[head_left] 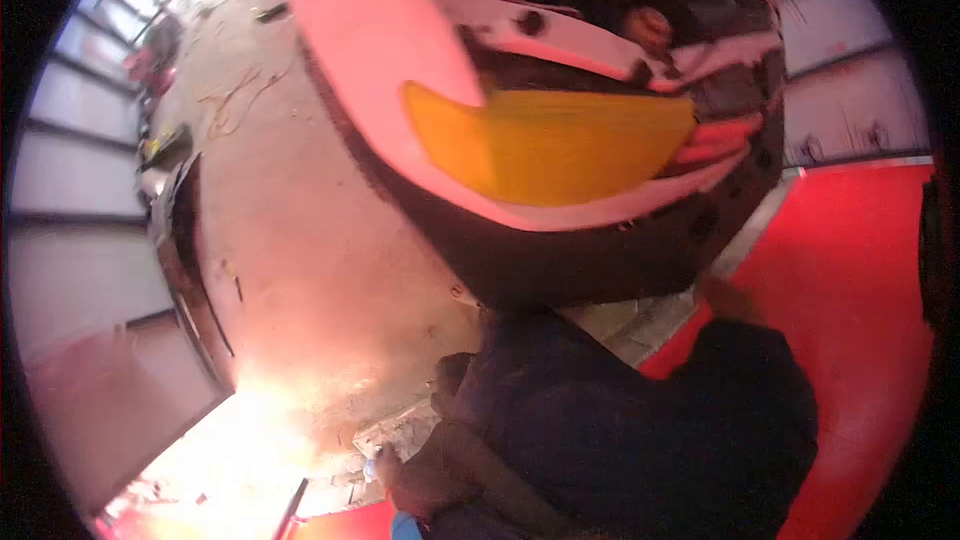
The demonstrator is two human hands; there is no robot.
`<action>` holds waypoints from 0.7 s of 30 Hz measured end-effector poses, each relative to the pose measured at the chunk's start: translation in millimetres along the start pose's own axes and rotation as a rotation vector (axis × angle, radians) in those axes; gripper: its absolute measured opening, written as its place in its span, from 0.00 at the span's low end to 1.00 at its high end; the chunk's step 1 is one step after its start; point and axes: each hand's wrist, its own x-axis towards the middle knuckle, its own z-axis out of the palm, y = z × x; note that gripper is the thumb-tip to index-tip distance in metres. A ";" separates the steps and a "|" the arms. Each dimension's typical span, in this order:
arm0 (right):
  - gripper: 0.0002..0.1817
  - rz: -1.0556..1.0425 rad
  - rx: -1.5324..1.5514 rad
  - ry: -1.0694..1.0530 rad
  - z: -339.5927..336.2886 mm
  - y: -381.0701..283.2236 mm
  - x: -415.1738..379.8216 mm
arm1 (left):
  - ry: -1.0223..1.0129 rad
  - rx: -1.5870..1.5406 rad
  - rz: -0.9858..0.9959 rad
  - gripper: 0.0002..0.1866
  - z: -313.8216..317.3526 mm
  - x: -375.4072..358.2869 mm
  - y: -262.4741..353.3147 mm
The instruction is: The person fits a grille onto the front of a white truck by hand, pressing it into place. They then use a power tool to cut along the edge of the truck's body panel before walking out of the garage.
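My left hand [388,468] is low on the left side, beside my dark clothing [620,410]. Its fingers look closed around something small and pale, too blurred to name. My right hand [728,300] reaches past my dark sleeve near the underside of the car's front end; its fingers are smeared. Ahead of me stands a car with a pale front fender [385,50], tinted pink by the light. Its yellow-orange headlight [550,145] curves around the corner above a dark lower bumper [580,265]. The engine bay [600,0] shows behind the headlight.
Bare concrete floor [290,210] runs along the car's left. A long dark curved panel [188,240] leans near the wall. Red flooring [850,270] lies to the right. A thin dark bar [290,510] sticks up at the bottom, near a bright glare.
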 end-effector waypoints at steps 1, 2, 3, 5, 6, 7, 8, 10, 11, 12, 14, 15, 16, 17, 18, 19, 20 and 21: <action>0.28 -0.048 0.054 -0.079 2.4 -14.1 -5.8 | -0.140 -0.098 -0.238 0.15 0.2 -17.7 12.5; 0.27 -0.099 0.111 -0.178 14.0 -20.9 -13.6 | -0.193 -0.150 -0.330 0.15 7.4 -33.0 14.6; 0.26 -0.135 0.172 -0.280 17.3 -36.7 -13.4 | -0.212 -0.198 -0.387 0.15 15.7 -41.1 11.8; 0.25 -0.223 0.224 -0.453 23.9 -83.8 -22.0 | -0.213 -0.284 -0.453 0.15 22.6 -48.4 13.4; 0.25 -0.235 0.246 -0.521 22.5 -106.7 -29.8 | -0.210 -0.326 -0.466 0.15 23.9 -44.8 11.4; 0.24 -0.249 0.266 -0.575 24.7 -128.0 -41.9 | -0.196 -0.366 -0.470 0.15 22.0 -35.8 10.0; 0.24 -0.275 0.271 -0.609 29.7 -159.1 -46.3 | -0.185 -0.404 -0.467 0.16 17.1 -23.5 4.9; 0.23 -0.308 0.304 -0.683 29.3 -221.4 -77.8 | -0.153 -0.471 -0.459 0.16 -6.2 8.8 -11.4; 0.22 -0.332 0.309 -0.707 22.4 -257.9 -89.5 | -0.146 -0.508 -0.458 0.16 -26.2 32.0 -18.7; 0.22 -0.351 0.324 -0.734 18.0 -289.4 -105.4 | -0.118 -0.557 -0.472 0.17 -49.1 54.0 -30.3; 0.21 -0.389 0.336 -0.763 -0.3 -346.2 -132.0 | -0.038 -0.718 -0.561 0.17 -117.8 95.5 -52.8; 0.20 -0.406 0.347 -0.770 -9.7 -371.2 -141.3 | 0.027 -0.840 -0.602 0.17 -157.5 122.0 -69.3; 0.20 -0.430 0.346 -0.768 -20.3 -395.2 -145.3 | 0.215 -1.040 -0.597 0.18 -169.1 154.4 -112.2; 0.19 -0.437 0.350 -0.767 -29.8 -415.0 -153.1 | 0.297 -1.005 -0.563 0.19 -218.8 170.4 -118.7; 0.19 -0.445 0.352 -0.773 -40.4 -430.8 -156.6 | 0.413 -1.001 -0.490 0.19 -247.4 188.0 -142.6; 0.18 -0.437 0.354 -0.777 -49.2 -446.2 -163.0 | 0.449 -0.985 -0.447 0.20 -294.9 193.3 -140.4; 0.18 -0.444 0.353 -0.777 -58.5 -461.2 -162.5 | 0.538 -0.947 -0.387 0.21 -311.7 213.0 -166.7; 0.17 -0.444 0.351 -0.775 -69.0 -476.9 -161.6 | 0.570 -0.940 -0.391 0.24 -344.0 220.0 -161.8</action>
